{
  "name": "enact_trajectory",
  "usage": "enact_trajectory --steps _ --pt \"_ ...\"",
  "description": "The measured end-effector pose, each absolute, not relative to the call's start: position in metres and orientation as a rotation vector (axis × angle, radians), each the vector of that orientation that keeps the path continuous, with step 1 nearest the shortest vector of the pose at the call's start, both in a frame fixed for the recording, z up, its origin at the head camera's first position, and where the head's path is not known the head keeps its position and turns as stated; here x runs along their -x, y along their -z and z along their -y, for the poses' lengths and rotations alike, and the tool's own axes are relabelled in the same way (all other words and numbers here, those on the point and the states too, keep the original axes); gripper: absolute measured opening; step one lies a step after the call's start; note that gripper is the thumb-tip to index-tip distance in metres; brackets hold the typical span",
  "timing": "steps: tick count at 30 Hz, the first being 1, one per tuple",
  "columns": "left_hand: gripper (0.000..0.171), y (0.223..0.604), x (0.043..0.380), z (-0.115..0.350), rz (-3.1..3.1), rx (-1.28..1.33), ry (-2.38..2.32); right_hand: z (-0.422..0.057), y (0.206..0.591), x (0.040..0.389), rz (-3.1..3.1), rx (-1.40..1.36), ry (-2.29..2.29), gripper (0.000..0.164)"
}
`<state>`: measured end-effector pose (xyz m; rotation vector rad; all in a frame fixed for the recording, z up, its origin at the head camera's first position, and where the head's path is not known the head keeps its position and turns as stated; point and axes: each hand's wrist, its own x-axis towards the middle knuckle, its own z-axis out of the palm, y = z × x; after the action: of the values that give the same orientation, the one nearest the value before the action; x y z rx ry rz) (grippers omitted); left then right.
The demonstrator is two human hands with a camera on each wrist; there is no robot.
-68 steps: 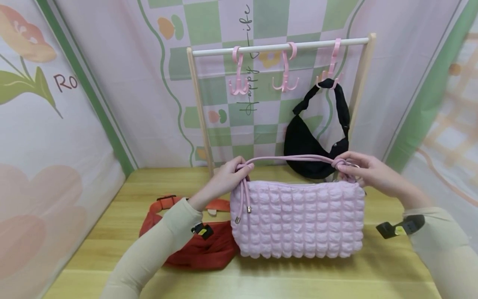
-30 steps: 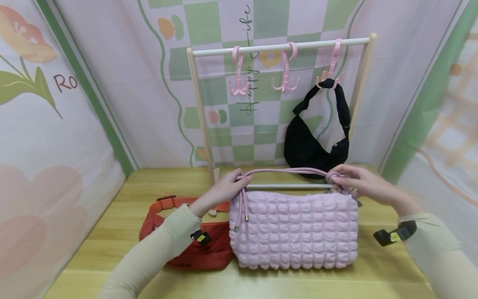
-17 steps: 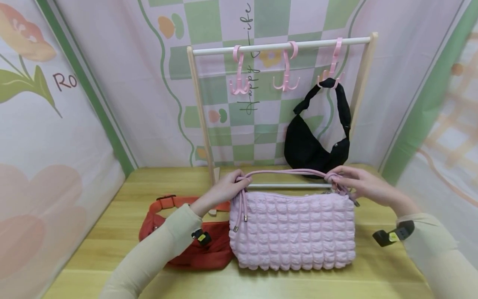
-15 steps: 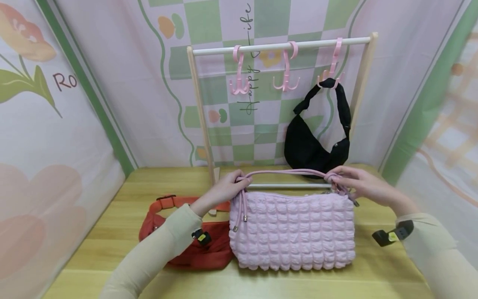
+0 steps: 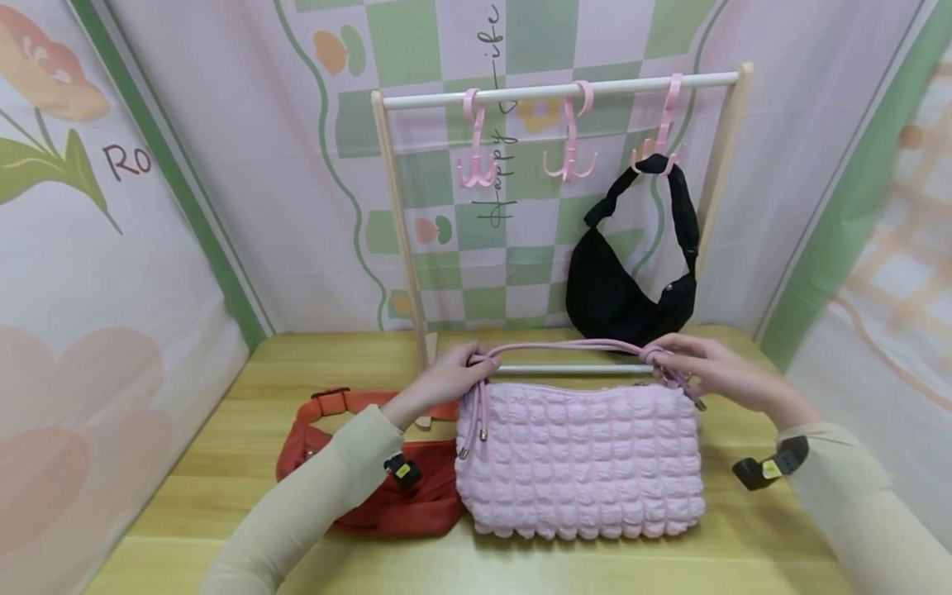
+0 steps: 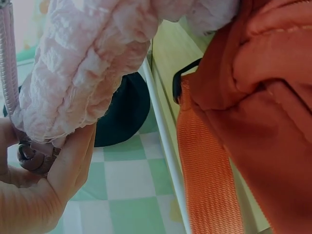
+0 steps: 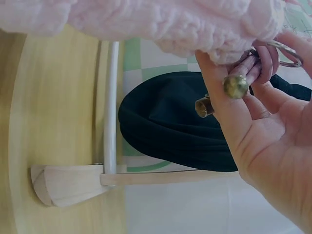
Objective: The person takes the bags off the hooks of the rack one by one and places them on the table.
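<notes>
A pink puffy handbag (image 5: pixel 580 459) stands over the front of the table, its cord strap (image 5: pixel 565 344) arched above it. My left hand (image 5: pixel 451 373) pinches the strap's left end, where two metal-tipped cord ends dangle. At the right end, my right hand (image 5: pixel 714 369) grips the knot; a metal ring (image 7: pixel 290 53) and brass-coloured cord tips (image 7: pixel 236 86) show by its fingers in the right wrist view. Beneath my left forearm lies a red bag (image 5: pixel 405 496) with an orange webbing strap (image 6: pixel 207 175), beside the pink handbag. Whether the handbag touches the table is hard to tell.
Behind stands a rack with a white rail (image 5: pixel 521 93) and wooden legs. Pink hooks (image 5: pixel 569 153) hang from it, the rightmost carrying a black shoulder bag (image 5: pixel 621 289). Printed cloth walls enclose the wooden table (image 5: pixel 216 463) at the back and sides.
Both hands have come down with the pink handbag, bringing the rack's lower bar into view. Lately the right hand and the bag's right side have shifted slightly left.
</notes>
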<state>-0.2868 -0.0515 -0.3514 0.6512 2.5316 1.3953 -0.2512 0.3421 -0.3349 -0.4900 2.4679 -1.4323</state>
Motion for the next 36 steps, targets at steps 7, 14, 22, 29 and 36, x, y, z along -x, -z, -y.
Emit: enact_trajectory --steps 7,14,22,29,36 --pt "0.028 0.358 0.293 0.052 -2.554 -0.643 -1.371 -0.342 0.344 0.258 -2.434 0.464 1.454 0.033" --pt "0.029 0.366 0.298 0.052 -2.580 -0.618 -1.319 -0.343 0.353 0.263 -2.419 0.454 1.469 0.033" --pt "0.032 0.375 0.305 0.052 -2.585 -0.598 -1.275 -0.344 0.363 0.268 -2.436 0.412 1.467 0.034" --pt "0.032 0.379 0.309 0.049 -2.556 -0.601 -1.257 -0.344 0.370 0.272 -2.415 0.387 1.432 0.040" --pt "0.029 0.381 0.310 0.049 -2.573 -0.634 -1.212 -0.345 0.376 0.275 -2.400 0.367 1.414 0.042"
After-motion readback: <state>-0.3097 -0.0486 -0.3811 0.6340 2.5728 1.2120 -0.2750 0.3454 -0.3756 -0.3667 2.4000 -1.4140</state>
